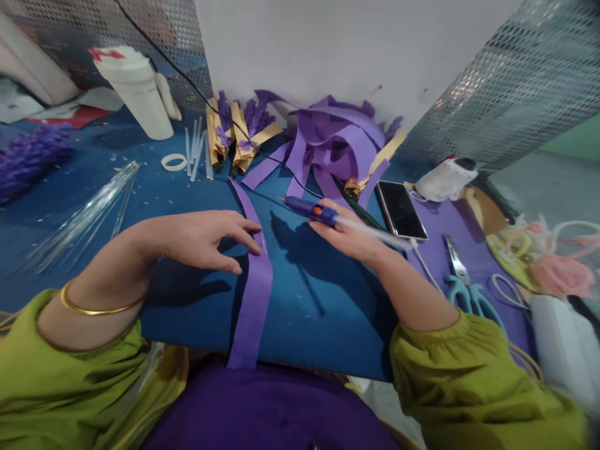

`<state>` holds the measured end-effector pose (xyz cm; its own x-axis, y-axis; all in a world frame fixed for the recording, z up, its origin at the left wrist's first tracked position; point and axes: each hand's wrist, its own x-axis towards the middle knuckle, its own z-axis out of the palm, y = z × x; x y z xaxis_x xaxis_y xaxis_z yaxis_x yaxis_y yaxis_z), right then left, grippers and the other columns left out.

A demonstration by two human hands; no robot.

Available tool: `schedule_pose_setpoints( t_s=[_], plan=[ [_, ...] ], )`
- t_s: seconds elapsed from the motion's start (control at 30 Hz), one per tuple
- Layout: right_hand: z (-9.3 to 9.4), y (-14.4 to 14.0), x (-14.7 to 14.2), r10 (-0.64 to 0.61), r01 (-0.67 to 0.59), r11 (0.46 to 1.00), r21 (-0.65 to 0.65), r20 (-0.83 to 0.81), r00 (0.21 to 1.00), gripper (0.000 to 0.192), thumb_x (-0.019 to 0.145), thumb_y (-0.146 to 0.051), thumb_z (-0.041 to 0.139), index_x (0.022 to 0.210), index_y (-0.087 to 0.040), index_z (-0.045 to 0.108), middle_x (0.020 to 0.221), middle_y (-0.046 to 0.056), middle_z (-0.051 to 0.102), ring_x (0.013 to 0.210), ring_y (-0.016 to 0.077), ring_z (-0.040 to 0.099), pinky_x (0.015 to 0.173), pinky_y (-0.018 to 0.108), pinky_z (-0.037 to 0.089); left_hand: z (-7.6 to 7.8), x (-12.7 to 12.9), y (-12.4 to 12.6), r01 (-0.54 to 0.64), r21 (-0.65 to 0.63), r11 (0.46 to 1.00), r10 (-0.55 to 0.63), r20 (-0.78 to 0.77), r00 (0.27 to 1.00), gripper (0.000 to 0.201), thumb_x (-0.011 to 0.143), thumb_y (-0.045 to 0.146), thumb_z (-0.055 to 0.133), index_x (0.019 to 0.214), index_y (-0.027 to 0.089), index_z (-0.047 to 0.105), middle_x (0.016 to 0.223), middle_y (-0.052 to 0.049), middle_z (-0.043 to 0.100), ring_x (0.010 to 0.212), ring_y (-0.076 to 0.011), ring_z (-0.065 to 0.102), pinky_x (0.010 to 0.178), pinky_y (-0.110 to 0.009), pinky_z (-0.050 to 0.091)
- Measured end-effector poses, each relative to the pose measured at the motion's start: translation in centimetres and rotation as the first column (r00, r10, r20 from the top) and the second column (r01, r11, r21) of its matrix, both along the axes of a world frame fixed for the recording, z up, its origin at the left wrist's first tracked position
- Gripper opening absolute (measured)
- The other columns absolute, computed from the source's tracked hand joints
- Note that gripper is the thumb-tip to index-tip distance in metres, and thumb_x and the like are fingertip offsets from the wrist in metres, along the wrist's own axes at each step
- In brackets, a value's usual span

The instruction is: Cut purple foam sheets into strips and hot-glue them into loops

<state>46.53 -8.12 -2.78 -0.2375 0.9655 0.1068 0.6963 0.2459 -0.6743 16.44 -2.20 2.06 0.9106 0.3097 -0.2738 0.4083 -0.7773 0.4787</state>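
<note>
long purple paper strip (255, 275) flat on blue mat; blue glue gun (309, 209) tilted, nozzle left.

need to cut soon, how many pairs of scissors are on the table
1. The teal-handled scissors lie on the purple sheet right of the phone, beside the right forearm. More could be hidden under the purple strips.

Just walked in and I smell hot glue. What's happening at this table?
A person's left hand presses its fingertips on a long purple paper strip lying on the blue table. The right hand holds a blue glue gun, nozzle pointing left, above the table. Scissors and a phone lie to the right.
</note>
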Motion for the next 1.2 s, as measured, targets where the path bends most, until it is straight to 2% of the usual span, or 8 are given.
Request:
schedule_pose_setpoints(
  t_s=[0.1,0.2,0.53,0.73,0.87,0.97,1.07,1.2],
  plan=[
    [-0.7,0.1,-0.2,0.023,-0.076,0.984,0.164,0.302,0.953,0.03,0.084,-0.024,0.056,0.113,-0.015,0.055,0.108,0.014,0.064,0.095,0.0274,0.06,0.082,0.037,0.044,-0.2,-0.1,0.1,-0.057,-0.017,0.998,0.057,0.008,0.998,0.056,0.089,0.048,0.063,0.14,0.027,0.056,0.149,-0.01,0.053,0.132,-0.0306,0.054,0.107,-0.039,0.047],
    [-1.0,0.2,-0.3,0.005,-0.106,0.967,0.23,0.399,0.917,0.031,0.084,-0.018,0.053,0.115,-0.013,0.055,0.11,0.017,0.062,0.099,0.029,0.059,0.085,0.038,0.044,-0.4,-0.1,0.3,-0.13,-0.02,0.991,0.13,-0.007,0.992,0.058,0.092,0.044,0.058,0.145,0.023,0.048,0.145,-0.011,0.056,0.128,-0.0269,0.057,0.103,-0.035,0.05],
    [-0.6,0.2,-0.4,0.004,-0.13,0.972,0.197,0.537,0.843,0.032,0.081,-0.015,0.054,0.113,-0.012,0.058,0.107,0.015,0.06,0.1,0.029,0.058,0.086,0.038,0.045,-1.1,-0.1,-0.1,-0.055,0.105,0.993,0.057,-0.014,0.998,0.051,0.093,0.03,0.05,0.144,0.021,0.053,0.154,-0.007,0.049,0.141,-0.0272,0.045,0.117,-0.039,0.037],
    [-0.2,-0.3,-0.8,0.01,-0.143,0.976,0.163,0.626,0.779,0.043,0.078,-0.006,0.05,0.12,-0.008,0.059,0.123,0.019,0.06,0.113,0.031,0.058,0.094,0.04,0.046,-1.5,-0.4,-0.3,-0.019,0.145,0.989,0.018,0.011,1.0,0.056,0.09,0.028,0.053,0.146,0.022,0.051,0.155,-0.007,0.047,0.141,-0.0276,0.044,0.116,-0.039,0.038],
    [0.5,-1.5,-2.0,-0.021,-0.129,0.981,0.144,0.744,0.668,0.054,0.083,0.001,0.043,0.136,-0.002,0.051,0.14,0.022,0.056,0.119,0.033,0.058,0.097,0.042,0.048,-1.8,0.1,0.2,-0.065,0.147,0.987,0.055,0.076,0.996,0.044,0.093,0.026,0.049,0.134,0.025,0.062,0.144,-0.005,0.059,0.13,-0.0258,0.055,0.108,-0.036,0.044],
    [0.9,-2.2,-2.7,-0.057,-0.1,0.984,0.144,0.802,0.595,0.061,0.085,0.003,0.038,0.146,0.004,0.041,0.148,0.026,0.049,0.122,0.0344,0.058,0.096,0.043,0.05,-2.6,1.1,0.9,-0.181,0.17,0.969,0.16,0.128,0.979,0.035,0.097,0.025,0.041,0.118,0.023,0.069,0.123,-0.004,0.071,0.112,-0.0216,0.064,0.095,-0.032,0.048],
    [0.8,-2.0,-2.4,-0.048,-0.132,0.979,0.158,0.799,0.6,0.058,0.086,0.003,0.038,0.143,0.002,0.044,0.145,0.024,0.053,0.12,0.0335,0.06,0.094,0.042,0.052,-3.8,2.0,1.7,-0.251,0.24,0.938,0.209,0.189,0.96,0.031,0.096,0.028,0.043,0.113,0.02,0.069,0.112,-0.007,0.071,0.102,-0.0212,0.064,0.086,-0.031,0.048],
    [0.5,-1.0,-1.3,-0.047,-0.199,0.952,0.231,0.757,0.651,0.048,0.091,0.0,0.037,0.137,0.0,0.051,0.138,0.022,0.059,0.121,0.0324,0.059,0.099,0.042,0.049,-4.7,2.1,2.4,-0.184,0.318,0.93,0.111,0.234,0.966,0.028,0.095,0.035,0.049,0.109,0.018,0.068,0.114,-0.011,0.063,0.104,-0.0238,0.058,0.089,-0.035,0.045]
  ],
)
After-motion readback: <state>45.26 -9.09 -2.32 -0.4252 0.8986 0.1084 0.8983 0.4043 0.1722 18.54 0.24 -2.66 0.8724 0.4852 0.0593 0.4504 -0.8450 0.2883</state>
